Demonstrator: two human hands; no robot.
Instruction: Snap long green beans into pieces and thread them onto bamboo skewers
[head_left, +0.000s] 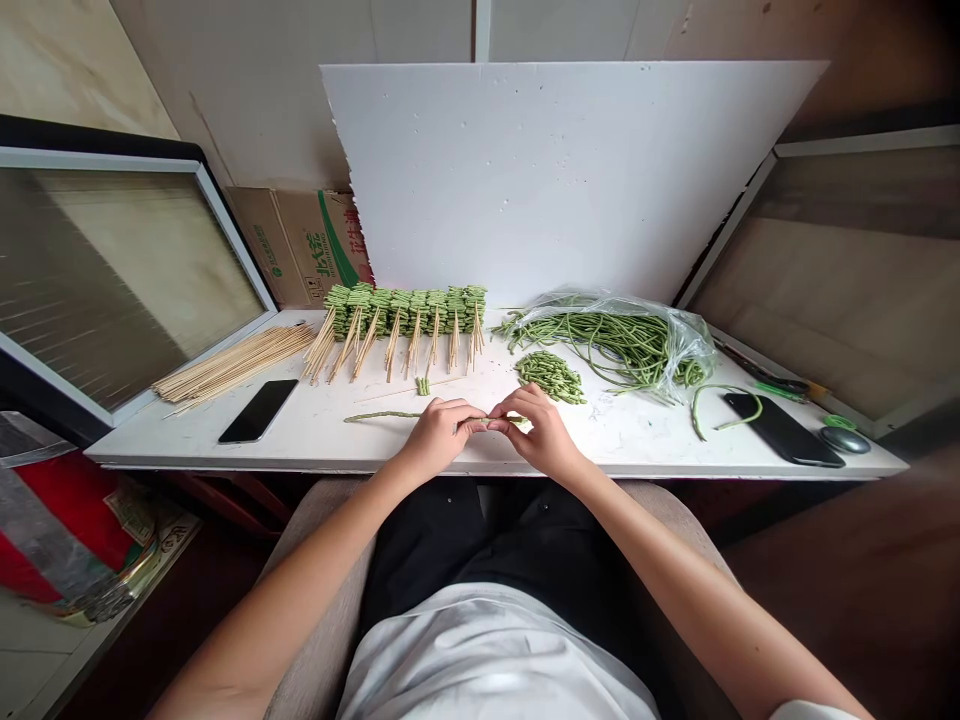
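Near the table's front edge, my left hand pinches a long green bean, whose free end sticks out to the left. My right hand is closed on the same bean, thumb tips almost meeting the left ones. Just beyond my left hand, a few short bean pieces sit at a thin bamboo skewer lying on the table. A heap of cut bean pieces lies beyond my right hand. Farther back, rows of skewered bean bundles are stacked with their sticks pointing toward me.
Loose bamboo skewers and a phone lie at left. A clear plastic bag of long beans stands back right. Another phone and a grey mouse-like object are far right. A white board rises behind.
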